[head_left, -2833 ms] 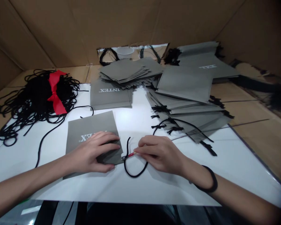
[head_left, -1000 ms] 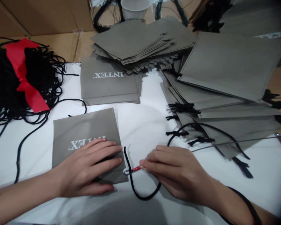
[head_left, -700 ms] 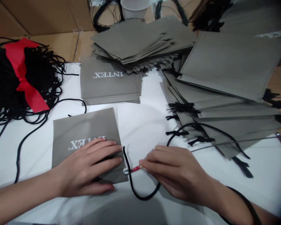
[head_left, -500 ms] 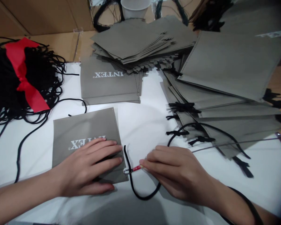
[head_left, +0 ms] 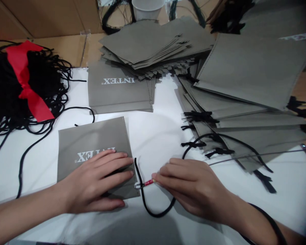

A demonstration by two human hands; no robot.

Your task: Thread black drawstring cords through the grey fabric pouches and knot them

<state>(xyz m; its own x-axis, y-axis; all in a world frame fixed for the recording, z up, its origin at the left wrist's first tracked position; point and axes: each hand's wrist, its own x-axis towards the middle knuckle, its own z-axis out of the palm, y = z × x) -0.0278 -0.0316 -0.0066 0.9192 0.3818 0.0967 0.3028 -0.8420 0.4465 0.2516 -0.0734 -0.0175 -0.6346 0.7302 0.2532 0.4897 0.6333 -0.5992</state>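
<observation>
My left hand [head_left: 97,185] lies flat, fingers stretched, on a grey fabric pouch [head_left: 73,141] printed INTEX. Its lower right corner sticks out beyond my fingers. Between the pinched fingers of my right hand [head_left: 191,187] is a slim hook tool [head_left: 148,183] with a red grip and a bent wire tip. The tip rests at the pouch's right edge. A black cord [head_left: 156,215] crosses the wire, dips in a curve and passes under my right hand. It comes out above the knuckles; whether my fingers also hold it I cannot tell.
At left lies a bundle of black cords [head_left: 5,92] tied with red ribbon [head_left: 24,81]. Grey pouches [head_left: 153,44] are stacked at the back. More pouches with knotted black cords [head_left: 247,78] pile up at right. A white cup [head_left: 148,10] stands behind them.
</observation>
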